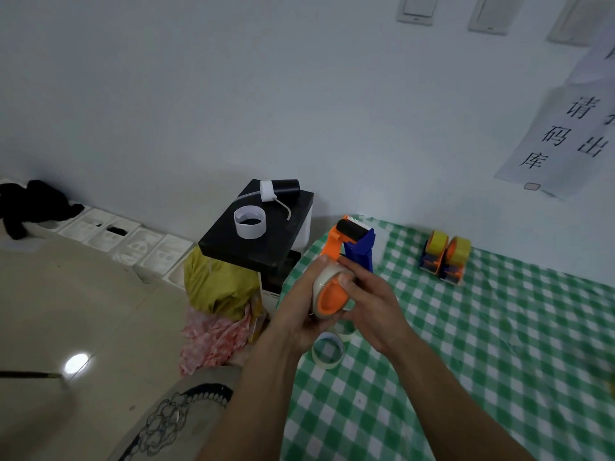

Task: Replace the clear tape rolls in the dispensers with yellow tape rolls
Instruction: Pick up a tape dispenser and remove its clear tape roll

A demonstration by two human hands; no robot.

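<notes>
I hold an orange and blue tape dispenser [356, 242] above the left edge of the table. A clear tape roll [324, 282] sits on its orange hub [332, 299]. My left hand [296, 311] cups the roll from below and the left, thumb on its upper rim. My right hand [369, 297] grips the roll and hub from the right, with a fingertip on the roll's face. Two more dispensers [444, 257] with yellow tape rolls stand by the wall on the table. A loose clear roll [327, 351] lies on the table under my hands, a second one [346, 331] partly hidden.
The table wears a green and white checked cloth [482, 344]. To its left stands a black-topped stand [256, 234] with a white ring and a pump on it; under it lie a yellow bag [216, 284] and pink cloth. Paper signs hang on the wall.
</notes>
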